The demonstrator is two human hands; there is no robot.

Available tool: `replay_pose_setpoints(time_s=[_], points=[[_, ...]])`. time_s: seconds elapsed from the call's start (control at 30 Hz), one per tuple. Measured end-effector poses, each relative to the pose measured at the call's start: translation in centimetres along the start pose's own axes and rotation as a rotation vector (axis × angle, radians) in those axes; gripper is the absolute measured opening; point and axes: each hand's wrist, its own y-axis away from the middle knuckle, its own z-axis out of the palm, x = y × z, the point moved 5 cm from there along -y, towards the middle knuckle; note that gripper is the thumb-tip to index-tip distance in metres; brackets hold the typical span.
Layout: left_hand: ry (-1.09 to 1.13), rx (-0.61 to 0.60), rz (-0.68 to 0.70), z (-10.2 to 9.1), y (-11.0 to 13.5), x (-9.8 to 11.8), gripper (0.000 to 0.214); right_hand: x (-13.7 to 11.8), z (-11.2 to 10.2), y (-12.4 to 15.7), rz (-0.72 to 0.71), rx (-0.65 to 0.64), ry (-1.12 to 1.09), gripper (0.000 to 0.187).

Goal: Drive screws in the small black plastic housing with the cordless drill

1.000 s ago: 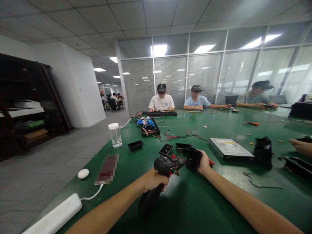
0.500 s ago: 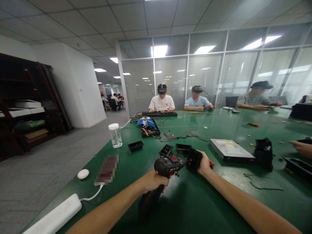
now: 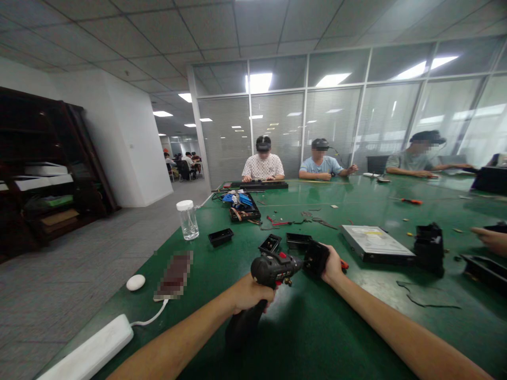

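Observation:
My left hand [image 3: 253,294] is wrapped round the handle of a black and red cordless drill [image 3: 273,269], which points to the right. The drill's tip meets a black plastic box [image 3: 316,259] held up by my right hand [image 3: 333,264], its fingers mostly hidden behind the box. Whether the bit is seated in a screw is too small to tell. Just beyond the drill stand a black box with small brass-coloured bits in it [image 3: 270,243] and another black box [image 3: 298,241]. Something orange [image 3: 344,265] lies by my right wrist.
Farther left are a black tray [image 3: 221,237], a clear jar [image 3: 187,220], a phone [image 3: 173,277] and a white power strip [image 3: 87,351]. An optical drive [image 3: 376,243] lies to the right, near a black bag-like object [image 3: 429,249]. A co-worker's hand [image 3: 491,240] shows at the right edge.
My hands, the drill and the black box stay almost still. Across the table, the co-worker in light blue has moved a hand outward to the right; the one beyond has stretched an arm rightward.

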Motion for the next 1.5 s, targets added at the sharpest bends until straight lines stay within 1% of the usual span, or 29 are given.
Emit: replay_pose_setpoints(time_s=[0.2,0.53,0.67,0.9,1.2,1.5], points=[[0.003,0.009,-0.028,0.02,0.09,0.04,0.013,0.0,-0.07,0.03,0.005,0.006,-0.019,0.015],[0.015,-0.001,-0.016,-0.01,0.18,0.09,0.015,0.07,-0.08,-0.04,0.004,0.012,-0.05,0.014],[0.011,0.002,-0.013,-0.08,0.13,-0.06,0.014,0.06,0.0,0.15,0.018,0.02,-0.041,0.015],[0.008,-0.002,-0.01,-0.02,0.01,0.01,0.014,-0.11,0.05,0.24,0.0,0.019,-0.019,0.015],[0.002,-0.021,0.011,0.08,0.01,0.1,0.012,0.07,-0.06,0.14,0.041,0.028,-0.001,0.016],[-0.008,-0.017,-0.005,0.15,0.22,0.44,0.012,-0.11,0.13,0.25,0.0,0.014,0.006,0.015]])
